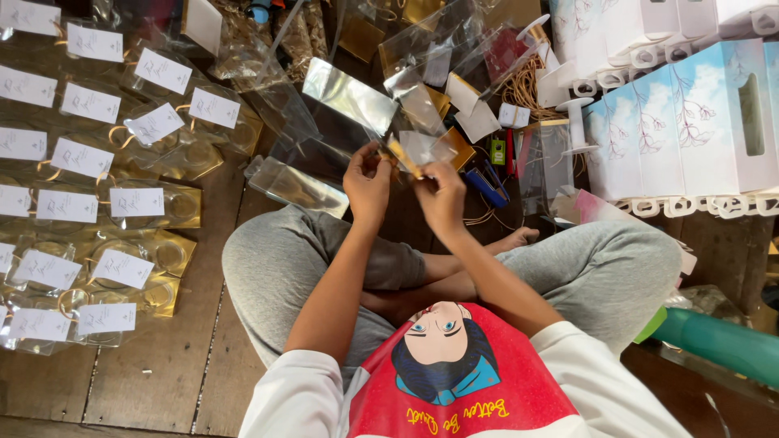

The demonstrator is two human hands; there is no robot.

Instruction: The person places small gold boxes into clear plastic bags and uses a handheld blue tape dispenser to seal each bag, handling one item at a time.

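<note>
**Two hands working a small gold piece over crossed legs**

A person is sitting cross-legged on a wooden floor (174, 357), and both hands are meeting just above the knees. The left hand (367, 180) is pinching one end of a small gold strip (403, 158) between thumb and fingertips, its fingers curled closed around that end. The right hand (441, 193) is gripping the other end of the same strip, fingers bent tightly on it. A clear cellophane bag (422, 146) is lying just behind the strip, touching or nearly touching it; which one cannot be told.

To the person's left, rows of finished clear packets with white tags (81, 158) are lying flat on the floor, gold backing showing through them. Ahead of the hands, loose cellophane sheets (349, 93) are lying in a heap. To the right, pale blue and white gift boxes (690, 122) are standing side by side, with a coil of tan string (527, 85) near them. A green tube (718, 341) is lying beside the right knee.
</note>
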